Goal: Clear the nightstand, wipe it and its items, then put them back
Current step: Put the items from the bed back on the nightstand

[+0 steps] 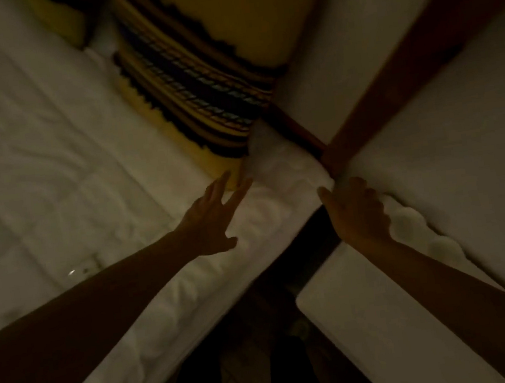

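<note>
My left hand (pixel 214 224) hovers spread wide over the bed (pixel 49 152); my right hand (pixel 357 210), grip loose, rests on soft, light bedding.

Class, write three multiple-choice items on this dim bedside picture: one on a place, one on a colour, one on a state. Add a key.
1. Where does the striped pillow lie?
A. on the white bed
B. on the floor
C. in a drawer

2. The pillow's ground colour is
A. red
B. yellow
C. green

3. The left hand is
A. a fist
B. gripping a cup
C. open, fingers straight

Key: 1 A, it rests at the bed's head; 2 B, yellow shows beside dark stripes; 3 C, spread fingers hold nothing.
</note>
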`<state>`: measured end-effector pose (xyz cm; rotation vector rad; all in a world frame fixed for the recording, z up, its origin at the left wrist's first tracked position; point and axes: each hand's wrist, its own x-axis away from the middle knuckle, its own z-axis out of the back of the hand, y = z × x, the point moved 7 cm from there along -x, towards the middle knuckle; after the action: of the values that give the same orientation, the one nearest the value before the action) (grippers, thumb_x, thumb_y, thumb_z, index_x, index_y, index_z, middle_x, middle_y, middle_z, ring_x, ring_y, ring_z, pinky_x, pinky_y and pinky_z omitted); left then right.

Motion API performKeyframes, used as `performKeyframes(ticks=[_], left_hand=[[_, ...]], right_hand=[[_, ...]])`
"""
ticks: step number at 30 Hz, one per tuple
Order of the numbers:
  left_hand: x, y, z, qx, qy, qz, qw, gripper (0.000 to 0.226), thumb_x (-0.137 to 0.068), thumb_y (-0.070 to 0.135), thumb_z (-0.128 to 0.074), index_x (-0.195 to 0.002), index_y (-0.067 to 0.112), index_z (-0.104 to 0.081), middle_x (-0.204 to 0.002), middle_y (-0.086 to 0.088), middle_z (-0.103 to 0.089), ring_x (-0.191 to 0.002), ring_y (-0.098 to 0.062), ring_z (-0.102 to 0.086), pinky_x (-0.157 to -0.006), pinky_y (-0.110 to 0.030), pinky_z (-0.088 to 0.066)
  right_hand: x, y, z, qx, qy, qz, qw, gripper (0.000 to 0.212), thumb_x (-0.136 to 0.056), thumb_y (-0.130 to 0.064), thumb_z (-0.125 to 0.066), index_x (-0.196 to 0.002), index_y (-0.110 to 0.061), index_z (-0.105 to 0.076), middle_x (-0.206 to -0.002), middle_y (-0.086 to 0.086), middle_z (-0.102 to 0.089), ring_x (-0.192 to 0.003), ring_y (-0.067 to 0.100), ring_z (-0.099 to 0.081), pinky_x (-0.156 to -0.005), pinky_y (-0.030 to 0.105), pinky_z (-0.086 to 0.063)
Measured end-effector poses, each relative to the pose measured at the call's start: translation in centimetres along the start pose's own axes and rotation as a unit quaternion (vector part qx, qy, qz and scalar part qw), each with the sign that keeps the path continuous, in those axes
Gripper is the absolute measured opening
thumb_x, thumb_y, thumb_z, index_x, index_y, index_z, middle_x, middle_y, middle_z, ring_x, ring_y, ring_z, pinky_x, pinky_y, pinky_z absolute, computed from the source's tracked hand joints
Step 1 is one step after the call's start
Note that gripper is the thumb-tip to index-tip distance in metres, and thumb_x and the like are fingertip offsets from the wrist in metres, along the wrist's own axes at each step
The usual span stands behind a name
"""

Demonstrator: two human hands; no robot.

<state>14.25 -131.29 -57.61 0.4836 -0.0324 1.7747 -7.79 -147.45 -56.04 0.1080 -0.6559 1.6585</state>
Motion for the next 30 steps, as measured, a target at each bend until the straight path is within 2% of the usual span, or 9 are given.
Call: performKeyframes(ticks=[2, 6, 9, 13, 19, 23, 25, 27, 30], left_hand=[[2.5, -4.2, 1.0, 0.000, 0.010, 0.036, 0.999, 0.119, -0.078, 0.060, -0.069, -0.153, 0.035, 0.019, -0.163, -0.017, 0.016, -0.151, -0.041, -0.002, -0.110, -0.053, -0.038], [8.4, -12.2, 2.5, 0.001, 0.045, 0.121, 0.992, 0.102, -0.086, 0.067, -0.053, -0.155, 0.036, 0.014, -0.163, -0.021, 0.014, -0.150, -0.045, 0.008, -0.115, -0.056, -0.026], [13.7, -18.3, 3.0, 0.006, 0.055, 0.193, 0.980, 0.094, -0.088, 0.070, -0.045, -0.155, 0.038, 0.011, -0.164, -0.019, 0.015, -0.150, -0.044, 0.009, -0.117, -0.056, -0.022], [20.6, -25.2, 2.2, 0.022, 0.054, 0.271, 0.961, 0.090, -0.087, 0.073, -0.038, -0.155, 0.040, 0.011, -0.165, -0.014, 0.015, -0.150, -0.042, 0.010, -0.118, -0.058, -0.017], [29.6, -33.3, -0.9, 0.078, 0.059, 0.368, 0.925, 0.078, -0.093, 0.069, -0.028, -0.157, 0.036, 0.001, -0.166, -0.008, 0.009, -0.152, -0.034, 0.007, -0.122, -0.055, -0.013], [35.3, -37.1, -3.8, 0.145, 0.114, 0.419, 0.889, 0.067, -0.100, 0.055, -0.028, -0.158, 0.028, -0.010, -0.166, -0.010, -0.003, -0.152, -0.030, -0.004, -0.123, -0.046, -0.005], [37.8, -38.2, -6.5, 0.179, 0.112, 0.451, 0.867, 0.064, -0.103, 0.043, -0.037, -0.159, 0.025, -0.012, -0.166, -0.009, -0.007, -0.151, -0.032, -0.015, -0.122, -0.047, -0.015], [39.7, -38.1, -10.1, 0.233, 0.070, 0.478, 0.844, 0.068, -0.100, 0.029, -0.050, -0.158, 0.026, -0.014, -0.165, -0.006, -0.014, -0.141, -0.036, -0.036, -0.112, -0.051, -0.037], [40.2, -35.9, -14.7, 0.341, 0.022, 0.459, 0.820, 0.069, -0.092, 0.022, -0.065, -0.153, 0.028, -0.032, -0.149, -0.005, -0.046, -0.109, -0.024, -0.061, -0.094, -0.041, -0.053]], right_hand=[[1.3, -4.6, -2.2, 0.005, -0.023, 0.041, 0.999, 0.081, -0.085, -0.077, -0.044, -0.145, -0.023, -0.035, -0.145, 0.015, -0.045, -0.129, 0.038, -0.047, -0.104, 0.057, -0.041], [4.7, -12.9, -6.9, 0.048, -0.063, 0.111, 0.991, 0.082, -0.087, -0.075, -0.044, -0.149, -0.024, -0.028, -0.151, 0.014, -0.037, -0.134, 0.038, -0.040, -0.109, 0.058, -0.034], [8.0, -19.0, -11.1, 0.102, -0.109, 0.182, 0.972, 0.082, -0.088, -0.075, -0.041, -0.151, -0.026, -0.023, -0.156, 0.011, -0.028, -0.139, 0.036, -0.033, -0.113, 0.056, -0.030], [11.8, -24.9, -16.9, 0.124, -0.171, 0.251, 0.945, 0.075, -0.089, -0.071, -0.046, -0.149, -0.031, -0.024, -0.156, 0.009, -0.023, -0.138, 0.034, -0.032, -0.111, 0.052, -0.035], [16.1, -30.0, -25.3, 0.176, -0.279, 0.329, 0.885, 0.066, -0.093, -0.054, -0.055, -0.148, -0.029, -0.028, -0.155, 0.009, -0.022, -0.135, 0.031, -0.039, -0.105, 0.043, -0.043], [19.3, -31.6, -31.0, 0.234, -0.330, 0.381, 0.832, 0.068, -0.094, -0.043, -0.059, -0.150, -0.028, -0.024, -0.153, 0.009, -0.028, -0.129, 0.030, -0.047, -0.100, 0.042, -0.047], [20.6, -31.8, -34.0, 0.242, -0.362, 0.373, 0.819, 0.071, -0.093, -0.040, -0.061, -0.151, -0.025, -0.023, -0.146, 0.012, -0.036, -0.123, 0.030, -0.051, -0.098, 0.042, -0.049], [21.3, -31.6, -36.9, 0.230, -0.391, 0.340, 0.824, 0.075, -0.091, -0.038, -0.065, -0.150, -0.021, -0.021, -0.139, 0.015, -0.043, -0.119, 0.031, -0.054, -0.096, 0.041, -0.050], [21.8, -31.1, -40.8, 0.165, -0.414, 0.251, 0.859, 0.090, -0.087, -0.036, -0.072, -0.152, -0.016, -0.014, -0.141, 0.015, -0.043, -0.123, 0.029, -0.051, -0.101, 0.037, -0.046]])
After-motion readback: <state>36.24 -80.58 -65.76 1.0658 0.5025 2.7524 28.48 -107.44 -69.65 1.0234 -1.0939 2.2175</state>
